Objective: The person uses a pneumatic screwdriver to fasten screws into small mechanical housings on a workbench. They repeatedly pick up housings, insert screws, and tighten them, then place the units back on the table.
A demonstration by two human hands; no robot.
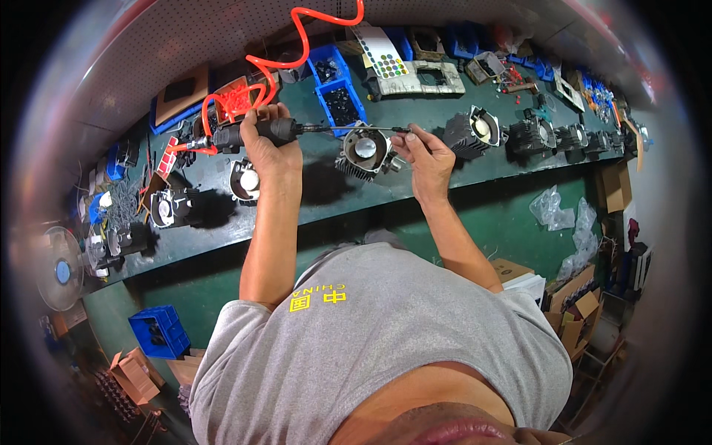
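Observation:
My left hand (271, 141) is wrapped round a black air screwdriver (236, 135), held level above the bench. Its long thin bit (345, 129) points right, across a finned metal engine part (365, 150) with a round, shiny piston top in its opening. At the far end of the bit, my right hand (430, 158) is closed, thumb and fingers pinching the dark tip. Whether a screw sits there is too small to tell. An orange coiled air hose (261, 63) runs from the tool's back end up past the top edge.
Several similar engine parts stand along the green bench (311, 200), including one at right (475, 133) and one at left (244, 180). Blue bins (338, 102) of small black parts and an orange bin (232, 100) stand behind. A blue crate (159, 331) is below at left.

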